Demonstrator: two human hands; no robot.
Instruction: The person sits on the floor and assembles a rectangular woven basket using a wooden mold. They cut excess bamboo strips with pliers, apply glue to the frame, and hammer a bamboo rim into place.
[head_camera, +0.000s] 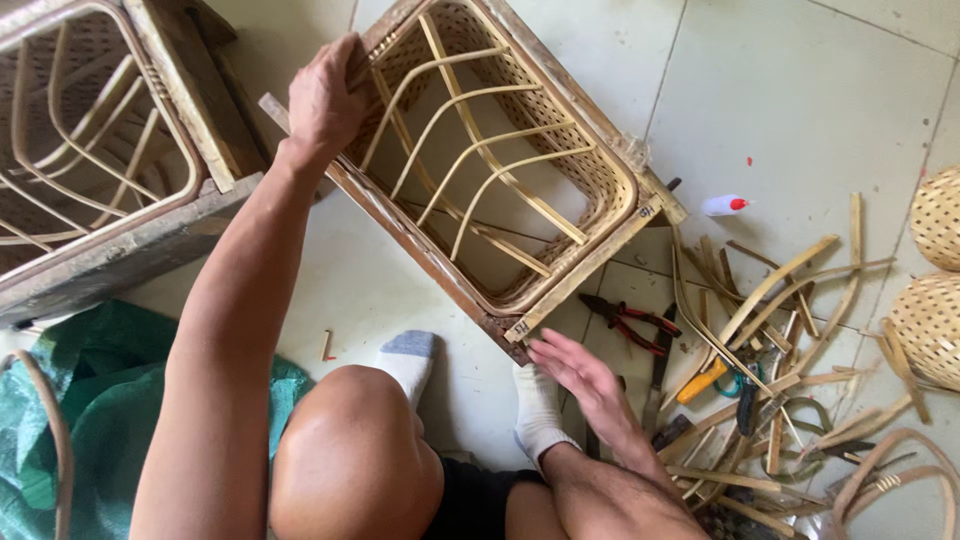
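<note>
The woven bamboo basket in its wooden frame (500, 170) stands tilted on the tiled floor (800, 110), and the work seems to be at the steadying step: the left hand (325, 95) grips the far rim closed, the right hand (580, 375) lies open at the near corner. Next comes probably a firm hold there before turning. The pliers (630, 320) lie near, a second frame (100, 170) is cut off.

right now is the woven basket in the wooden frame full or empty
Empty: through the basket only its curved bamboo ribs and the floor tiles show. The left hand grips the frame's far corner.
</note>
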